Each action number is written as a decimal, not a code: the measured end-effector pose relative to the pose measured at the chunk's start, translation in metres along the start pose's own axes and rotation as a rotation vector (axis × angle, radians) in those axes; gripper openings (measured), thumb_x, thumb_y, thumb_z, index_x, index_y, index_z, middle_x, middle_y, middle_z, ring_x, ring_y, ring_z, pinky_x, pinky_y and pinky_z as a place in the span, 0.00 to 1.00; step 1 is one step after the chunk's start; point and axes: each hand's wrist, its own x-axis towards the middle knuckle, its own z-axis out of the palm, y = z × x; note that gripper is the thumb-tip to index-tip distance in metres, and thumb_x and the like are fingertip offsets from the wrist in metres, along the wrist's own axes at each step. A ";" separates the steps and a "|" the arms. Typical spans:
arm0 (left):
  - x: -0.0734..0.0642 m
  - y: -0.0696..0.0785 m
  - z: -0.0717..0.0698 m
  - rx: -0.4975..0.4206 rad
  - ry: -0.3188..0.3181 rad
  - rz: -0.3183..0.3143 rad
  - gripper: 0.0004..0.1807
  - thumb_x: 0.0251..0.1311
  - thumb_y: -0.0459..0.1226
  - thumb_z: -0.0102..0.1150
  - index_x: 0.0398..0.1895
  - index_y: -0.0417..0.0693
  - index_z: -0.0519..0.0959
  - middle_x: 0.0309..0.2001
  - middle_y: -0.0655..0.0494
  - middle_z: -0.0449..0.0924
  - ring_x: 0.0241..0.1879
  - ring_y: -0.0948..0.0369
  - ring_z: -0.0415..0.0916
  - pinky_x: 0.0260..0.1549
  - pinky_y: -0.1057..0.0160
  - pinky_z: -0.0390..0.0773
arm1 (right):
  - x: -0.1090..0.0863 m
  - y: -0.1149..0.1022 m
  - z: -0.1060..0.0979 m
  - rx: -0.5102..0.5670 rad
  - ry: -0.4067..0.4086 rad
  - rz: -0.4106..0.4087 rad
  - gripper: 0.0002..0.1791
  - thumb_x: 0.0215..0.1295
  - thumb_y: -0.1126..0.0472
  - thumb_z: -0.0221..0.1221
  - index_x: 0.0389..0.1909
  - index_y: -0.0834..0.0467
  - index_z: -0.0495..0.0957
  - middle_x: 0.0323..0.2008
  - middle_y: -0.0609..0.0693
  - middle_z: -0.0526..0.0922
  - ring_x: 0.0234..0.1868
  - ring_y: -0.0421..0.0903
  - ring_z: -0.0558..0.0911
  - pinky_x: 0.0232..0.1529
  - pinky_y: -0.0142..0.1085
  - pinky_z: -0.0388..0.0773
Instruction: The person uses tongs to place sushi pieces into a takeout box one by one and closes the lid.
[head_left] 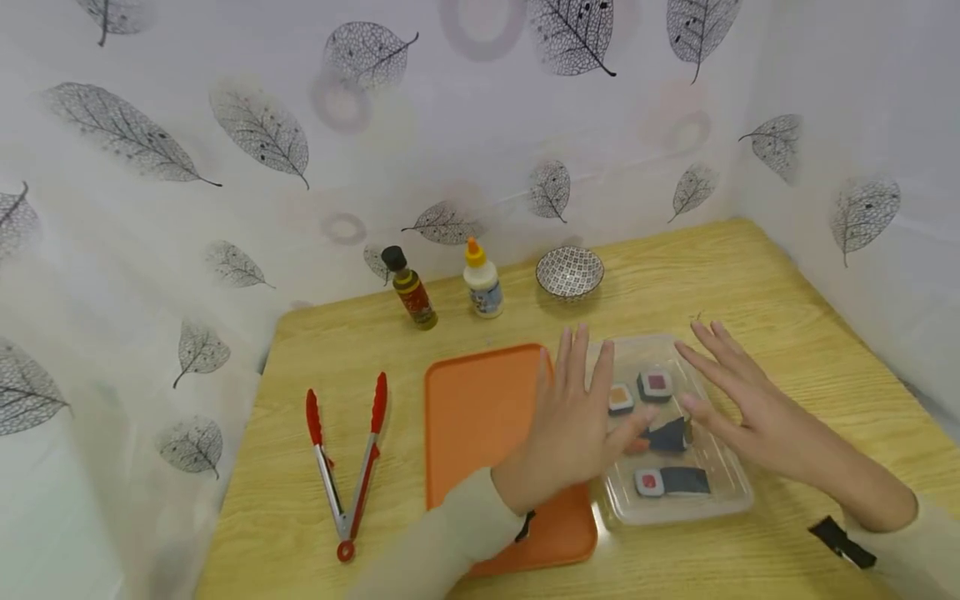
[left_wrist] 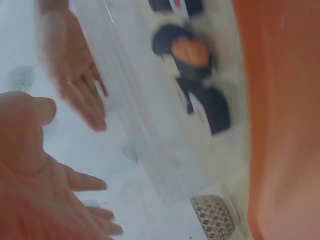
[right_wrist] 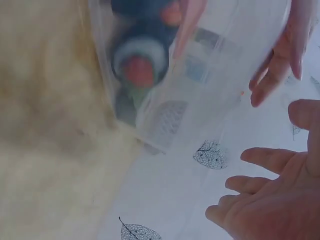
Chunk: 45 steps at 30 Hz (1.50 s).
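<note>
Fingers straight and spread, my left hand is held over the right side of an orange tray and the near-left edge of a clear plastic container. My right hand, also with extended fingers, is at the container's right side. Neither hand holds anything, and both wrist views show the left palm and right palm apart from the container. Inside it lie several sushi pieces, among them a roll with a dark red centre and one with an orange centre. My left hand partly hides the tray.
Red-tipped tongs lie spread at the left. Along the back stand a dark-capped sauce bottle, a white bottle with a yellow cap and a patterned bowl. Leaf-print cloth hangs behind the wooden table.
</note>
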 end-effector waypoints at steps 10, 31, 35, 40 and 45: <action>0.060 -0.023 0.036 0.162 -0.183 0.006 0.49 0.75 0.71 0.14 0.87 0.51 0.35 0.87 0.52 0.26 0.86 0.50 0.20 0.83 0.39 0.33 | 0.057 0.036 0.024 -0.245 -0.216 -0.014 0.39 0.85 0.49 0.47 0.85 0.61 0.44 0.86 0.60 0.38 0.86 0.64 0.37 0.84 0.60 0.33; 0.070 -0.027 0.036 0.163 -0.172 0.026 0.48 0.76 0.69 0.17 0.87 0.49 0.38 0.87 0.47 0.41 0.86 0.44 0.38 0.81 0.44 0.53 | 0.067 0.038 0.031 -0.288 -0.191 0.018 0.43 0.83 0.45 0.51 0.86 0.59 0.44 0.85 0.64 0.42 0.85 0.69 0.43 0.76 0.71 0.52; 0.068 -0.027 0.038 0.168 -0.140 0.024 0.47 0.76 0.68 0.16 0.87 0.49 0.39 0.87 0.47 0.42 0.86 0.44 0.38 0.81 0.44 0.54 | 0.065 0.037 0.033 -0.267 -0.153 0.012 0.43 0.82 0.46 0.52 0.86 0.58 0.45 0.85 0.64 0.43 0.85 0.69 0.43 0.76 0.71 0.52; 0.066 -0.027 0.041 0.147 -0.124 0.016 0.48 0.75 0.69 0.14 0.87 0.49 0.38 0.87 0.49 0.41 0.86 0.44 0.37 0.81 0.43 0.53 | 0.063 0.039 0.036 -0.241 -0.115 0.001 0.42 0.81 0.47 0.54 0.85 0.58 0.48 0.85 0.64 0.46 0.85 0.69 0.44 0.75 0.72 0.53; 0.065 -0.025 0.044 0.128 -0.091 0.012 0.48 0.75 0.70 0.14 0.87 0.51 0.41 0.87 0.52 0.45 0.86 0.46 0.41 0.80 0.42 0.55 | 0.060 0.042 0.035 -0.236 -0.098 0.006 0.41 0.82 0.47 0.53 0.85 0.58 0.49 0.85 0.64 0.47 0.84 0.69 0.46 0.75 0.72 0.54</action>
